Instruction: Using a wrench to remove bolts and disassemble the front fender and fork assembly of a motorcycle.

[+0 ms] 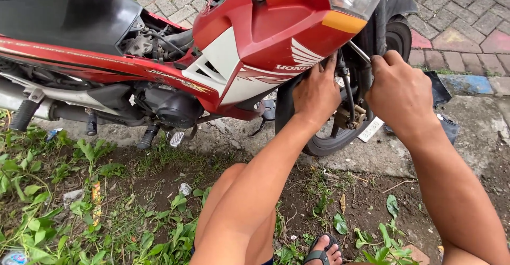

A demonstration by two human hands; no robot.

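Two bare forearms are reaching forward from the lower edge of the view, mine, above my bent knee [229, 190] and my sandalled foot [325, 253], which is resting among weeds and dirt. I am extending the left arm diagonally up from the knee, with the wrist straight and the back of the hand facing me. My left hand [317, 92] is lying flat against the front wheel [319, 144], fingers spread narrow and curling under the red front fairing [265, 36]; what the fingertips are gripping I cannot tell. I am bringing the right arm in from the lower right, elbow bent, wrist slightly cocked. My right hand [399, 92] is closing in a fist around a thin metal tool [360, 52], whose shaft is angling up toward the fairing's orange indicator [344, 22]. Between the two hands, the brake caliper [349, 116] and fork leg are showing beside the wheel. Beyond, the motorcycle's engine [175, 108] and black seat [64, 10] are stretching leftward, and grey paving bricks [467, 15] are filling the far ground.
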